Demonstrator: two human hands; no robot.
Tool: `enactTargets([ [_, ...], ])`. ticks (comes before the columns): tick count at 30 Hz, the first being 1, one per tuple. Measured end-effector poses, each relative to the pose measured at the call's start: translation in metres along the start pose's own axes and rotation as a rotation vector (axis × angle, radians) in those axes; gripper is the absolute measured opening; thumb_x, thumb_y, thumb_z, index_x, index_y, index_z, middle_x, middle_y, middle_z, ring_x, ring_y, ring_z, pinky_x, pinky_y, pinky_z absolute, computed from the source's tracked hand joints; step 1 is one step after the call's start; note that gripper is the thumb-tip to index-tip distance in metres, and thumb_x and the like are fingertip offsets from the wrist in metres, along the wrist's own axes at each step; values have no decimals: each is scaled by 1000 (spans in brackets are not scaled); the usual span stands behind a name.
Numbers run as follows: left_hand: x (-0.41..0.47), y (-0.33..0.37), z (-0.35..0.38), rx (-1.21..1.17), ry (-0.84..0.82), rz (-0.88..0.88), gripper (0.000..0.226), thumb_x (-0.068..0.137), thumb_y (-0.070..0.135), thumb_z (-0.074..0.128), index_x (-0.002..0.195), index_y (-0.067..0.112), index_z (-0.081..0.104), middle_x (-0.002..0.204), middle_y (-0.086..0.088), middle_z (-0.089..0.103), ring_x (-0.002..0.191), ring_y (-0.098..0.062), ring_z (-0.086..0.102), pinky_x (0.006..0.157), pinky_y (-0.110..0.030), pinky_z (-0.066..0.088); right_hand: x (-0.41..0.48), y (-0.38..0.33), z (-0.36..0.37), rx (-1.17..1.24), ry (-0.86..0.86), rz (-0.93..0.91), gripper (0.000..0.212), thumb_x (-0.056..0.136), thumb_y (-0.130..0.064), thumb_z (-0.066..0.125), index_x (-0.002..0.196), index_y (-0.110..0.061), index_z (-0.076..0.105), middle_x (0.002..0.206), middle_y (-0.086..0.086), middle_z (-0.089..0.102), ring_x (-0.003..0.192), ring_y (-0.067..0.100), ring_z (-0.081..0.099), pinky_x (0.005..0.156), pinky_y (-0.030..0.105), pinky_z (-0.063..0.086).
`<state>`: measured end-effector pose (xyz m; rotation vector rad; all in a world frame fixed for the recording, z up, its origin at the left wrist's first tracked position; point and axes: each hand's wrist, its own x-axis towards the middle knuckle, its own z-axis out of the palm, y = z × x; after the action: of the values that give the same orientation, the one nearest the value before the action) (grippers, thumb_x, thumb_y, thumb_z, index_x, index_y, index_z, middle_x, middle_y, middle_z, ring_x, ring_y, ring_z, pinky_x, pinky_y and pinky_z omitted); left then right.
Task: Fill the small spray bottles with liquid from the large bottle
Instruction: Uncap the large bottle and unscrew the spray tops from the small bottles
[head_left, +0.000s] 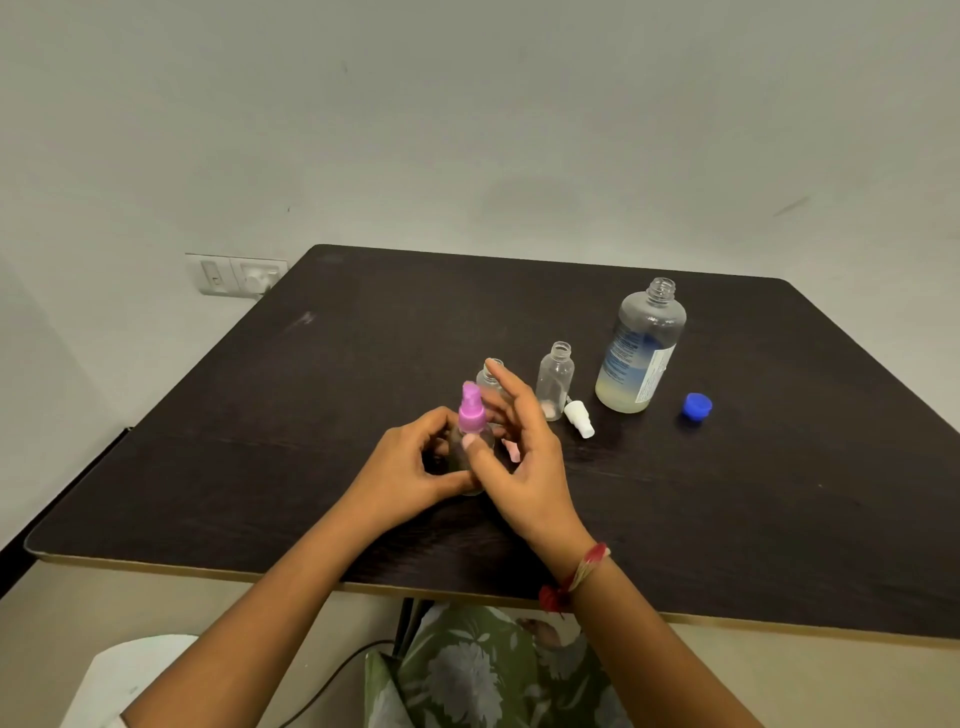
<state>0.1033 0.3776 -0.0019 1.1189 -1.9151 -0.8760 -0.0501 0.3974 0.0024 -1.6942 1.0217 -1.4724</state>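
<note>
Dark tabletop (727, 519) against a pale wall. Left hand (410, 462): fingers clamped round the pink-topped bottle (471, 415). Right hand (519, 452): thumb on that bottle, fingers straight and apart. The second small bottle (491, 375) and the third small bottle (556, 382) stand uncapped, near-empty. The large bottle (641, 353) stands open, liquid low. Judged: one finished, two outstanding.

No word, brand or number could be read. The only print stood on the label (631, 364) of the large bottle (649, 317), at about two o'clock on the table (363, 332). It showed rows of small lettering on a blue and white ground, too blurred to make out. Any marking on the wall switch plate (236, 274), at ten o'clock, was too small to tell.
</note>
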Motion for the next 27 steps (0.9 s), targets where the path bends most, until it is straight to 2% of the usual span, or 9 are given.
enactTargets([
  [2,0,-1,0,2,7,-2,47,66,47,70,107,26,61,97,10,68,88,-10,65,79,-30,54,1,0,1,-22,25,-20,66,81,-20,69,141,-25,41,127,-2,56,107,18,62,94,39,51],
  [4,0,0,0,5,7,2,47,67,47,71,107,25,61,97,12,68,88,-7,65,78,-27,54,3,2,2,-29,57,-23,64,79,-23,72,136,-27,45,115,-1,56,100,20,63,89,45,52],
  [8,1,-1,1,10,0,-7,46,70,39,77,110,24,60,95,10,68,87,-6,64,76,-24,53,1,2,0,20,51,-16,57,80,-14,66,132,-25,46,99,-4,64,98,21,64,90,49,50],
  [12,0,0,1,3,7,-2,43,70,37,77,107,24,61,93,14,67,84,-6,64,74,-20,52,-2,-1,-1,19,-5,-14,71,84,-2,59,145,-28,33,123,-7,63,111,13,62,98,36,49],
  [15,0,1,1,-9,19,-8,43,67,43,69,104,23,62,94,11,68,87,-8,65,76,-26,53,-1,-2,1,-57,15,-71,82,81,-14,70,147,-34,25,140,-5,46,109,14,61,96,32,50],
  [17,0,0,1,2,22,-11,42,67,42,69,103,23,62,95,10,68,88,-10,65,78,-30,54,0,0,3,-65,39,-81,80,79,-21,73,144,-38,29,130,-4,48,102,18,62,92,36,52],
  [21,1,-1,1,25,13,-16,39,72,27,79,106,25,61,93,9,69,86,-8,65,78,-33,55,2,1,1,-35,61,-64,72,82,-10,72,141,-32,37,101,5,62,98,20,63,89,40,53],
  [23,1,-2,1,26,12,-17,40,73,25,80,109,24,61,94,8,69,86,-8,65,78,-33,55,2,1,0,-3,60,-59,71,84,-5,68,143,-27,35,100,2,64,97,20,65,89,35,53],
  [27,0,1,1,10,1,-19,46,69,40,76,109,25,60,95,11,68,87,-7,65,77,-25,54,-1,2,0,-5,19,-58,75,84,-3,57,149,-25,28,112,-8,65,103,19,64,93,35,51],
])
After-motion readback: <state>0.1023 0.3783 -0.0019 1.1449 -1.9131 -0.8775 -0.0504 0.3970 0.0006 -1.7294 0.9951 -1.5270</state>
